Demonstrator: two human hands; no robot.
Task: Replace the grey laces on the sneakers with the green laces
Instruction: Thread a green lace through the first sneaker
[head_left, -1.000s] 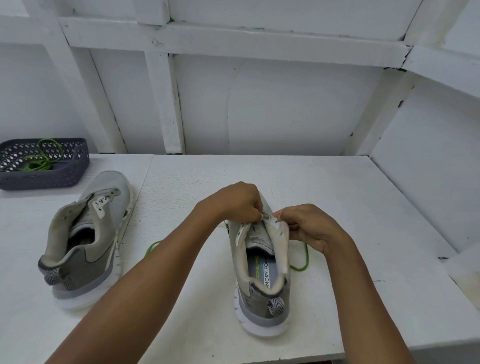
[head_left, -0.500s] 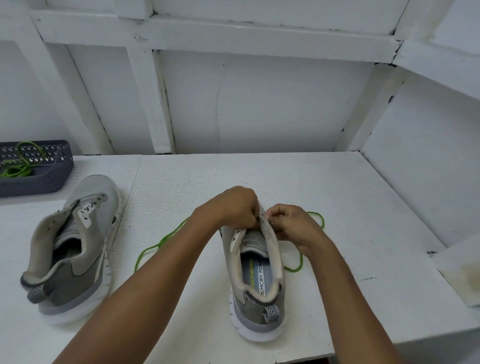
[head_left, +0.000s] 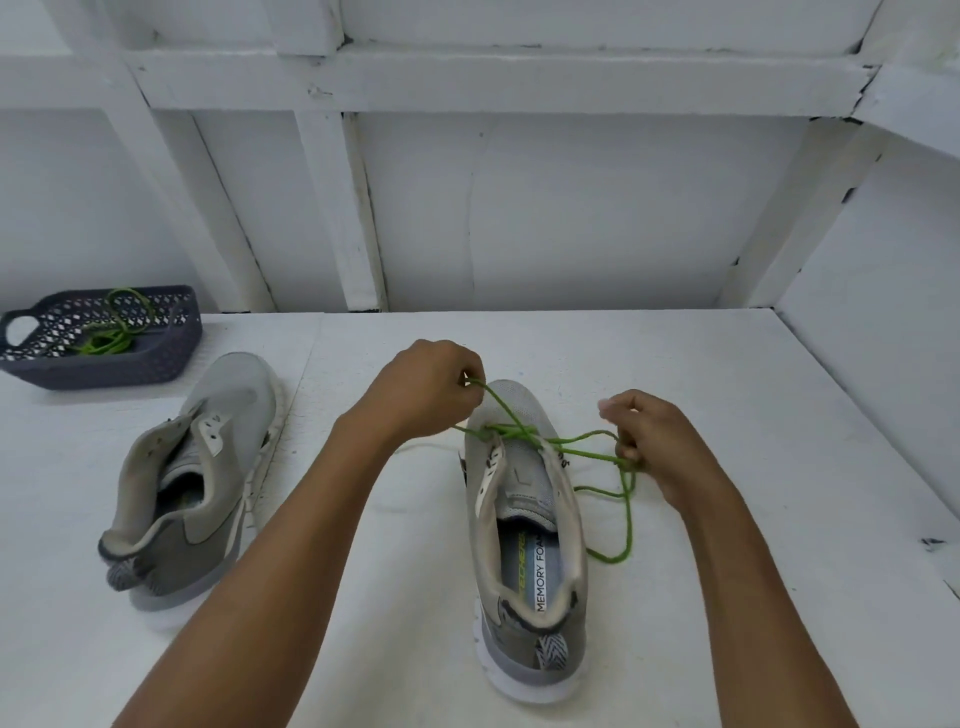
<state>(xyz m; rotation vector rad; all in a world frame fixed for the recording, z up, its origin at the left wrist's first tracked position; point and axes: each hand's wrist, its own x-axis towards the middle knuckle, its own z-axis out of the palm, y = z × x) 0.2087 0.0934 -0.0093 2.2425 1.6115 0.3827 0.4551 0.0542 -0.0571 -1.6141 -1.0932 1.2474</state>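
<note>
1. Green lace (head_left: 511, 430) runs through the front eyelets of the near sneaker (head_left: 524, 519), which stands upright on the white table (head_left: 753, 493) right in front of me, heel toward the camera and toe toward the back wall (head_left: 571, 218).
2. My left hand (head_left: 431, 387) hovers above the toe of that sneaker. Its fingers are curled, pinching one strand of the green lace and holding it taut, up and to the left.
3. My right hand (head_left: 654, 447) sits just to the right of the shoe's front, with its fingers curled round the other strand. From this hand a slack loop drops onto the table beside the sneaker's right flank.
4. I see the two strands cross over the tongue near the lowest eyelets; the eyelets closer to the collar are unlaced.
5. I find the second sneaker (head_left: 202, 467) well to the left on the table, heel toward me, its eyelets unlaced.
6. At the table's far left corner stands a dark perforated basket (head_left: 130, 371) with a spare green lace (head_left: 104, 340) bunched inside it.
</note>
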